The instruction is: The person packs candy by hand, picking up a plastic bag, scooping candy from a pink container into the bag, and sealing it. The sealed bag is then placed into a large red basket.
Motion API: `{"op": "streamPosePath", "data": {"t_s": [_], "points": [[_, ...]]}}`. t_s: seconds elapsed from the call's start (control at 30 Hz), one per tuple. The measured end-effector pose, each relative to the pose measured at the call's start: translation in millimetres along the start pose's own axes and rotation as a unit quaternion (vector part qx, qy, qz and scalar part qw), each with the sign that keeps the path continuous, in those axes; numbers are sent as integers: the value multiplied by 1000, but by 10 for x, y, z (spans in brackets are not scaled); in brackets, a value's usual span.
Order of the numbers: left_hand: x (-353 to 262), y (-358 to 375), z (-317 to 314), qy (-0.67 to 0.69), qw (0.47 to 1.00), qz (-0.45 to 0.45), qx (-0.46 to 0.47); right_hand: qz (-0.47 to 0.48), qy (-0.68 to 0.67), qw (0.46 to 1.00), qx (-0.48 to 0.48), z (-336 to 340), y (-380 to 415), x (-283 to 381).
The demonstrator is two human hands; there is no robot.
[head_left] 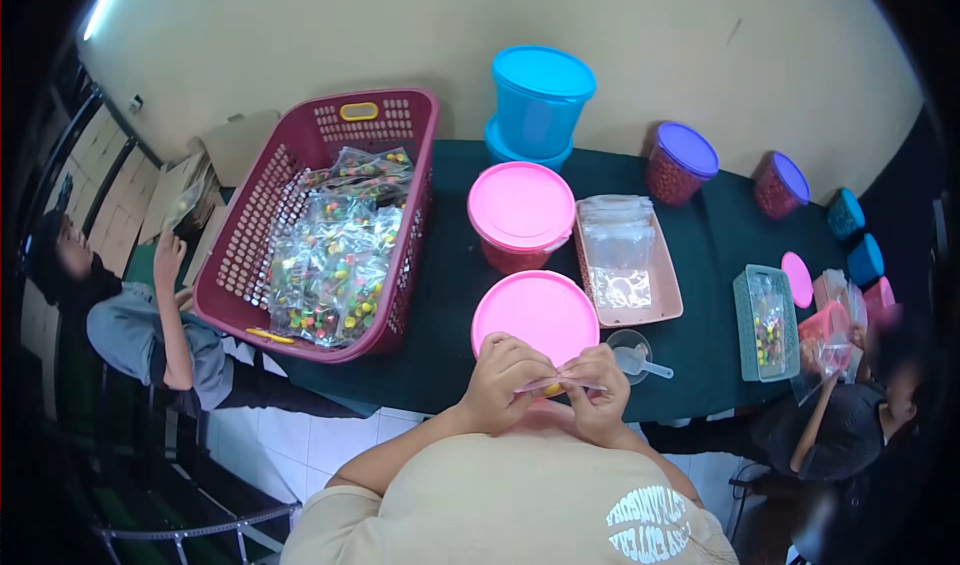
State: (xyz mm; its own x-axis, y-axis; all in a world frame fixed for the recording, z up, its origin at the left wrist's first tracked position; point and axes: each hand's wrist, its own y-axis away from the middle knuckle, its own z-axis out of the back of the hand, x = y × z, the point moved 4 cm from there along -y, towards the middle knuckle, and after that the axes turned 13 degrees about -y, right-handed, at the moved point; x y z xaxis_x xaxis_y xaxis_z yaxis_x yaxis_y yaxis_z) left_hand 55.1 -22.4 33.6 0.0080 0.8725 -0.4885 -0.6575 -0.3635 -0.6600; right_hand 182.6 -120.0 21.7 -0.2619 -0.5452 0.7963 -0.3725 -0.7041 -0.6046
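Observation:
My left hand [503, 383] and my right hand [598, 393] meet in front of my chest, fingers pinched along the edge of a small clear plastic bag [537, 384]. Something yellow shows in the bag below the pinched edge; the rest is hidden by my hands. Just beyond them is a round tub with a pink lid [535, 315]. To the right of it, close to my right hand, a clear cup [628, 343] has a white scoop [650, 367] lying in it.
A maroon basket [425, 205] holds many filled bags. Another pink-lidded tub [521, 205], stacked blue tubs [543, 95] and a pink tray [655, 310] of clear bags stand ahead. Purple-lidded jars [682, 165] and a green basket [745, 325] are rightward. A person works on each side.

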Motion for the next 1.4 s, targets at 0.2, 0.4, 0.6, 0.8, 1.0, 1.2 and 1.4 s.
{"op": "streamPosePath", "data": {"t_s": [0.2, 0.4, 0.6, 0.8, 1.0, 1.2, 1.4], "points": [[22, 45, -91, 41, 996, 60, 54, -48, -11, 998, -30, 59, 17, -75], [74, 260, -259, 98, 989, 81, 71, -93, -30, 995, -15, 117, 253, -249], [276, 536, 114, 97, 981, 96, 138, -116, -52, 992, -12, -345, 416, -397], [338, 571, 113, 113, 984, 94, 96, -83, 11, 995, 53, -322, 258, -340], [326, 591, 101, 134, 983, 83, 97, -99, 11, 995, 30, -274, 289, -355], [457, 668, 208, 110, 979, 97, 141, -76, -6, 997, 28, -402, 289, -488], [650, 572, 261, 98, 981, 95, 140, -57, 28, 997, 47, -545, 196, -424]]}}
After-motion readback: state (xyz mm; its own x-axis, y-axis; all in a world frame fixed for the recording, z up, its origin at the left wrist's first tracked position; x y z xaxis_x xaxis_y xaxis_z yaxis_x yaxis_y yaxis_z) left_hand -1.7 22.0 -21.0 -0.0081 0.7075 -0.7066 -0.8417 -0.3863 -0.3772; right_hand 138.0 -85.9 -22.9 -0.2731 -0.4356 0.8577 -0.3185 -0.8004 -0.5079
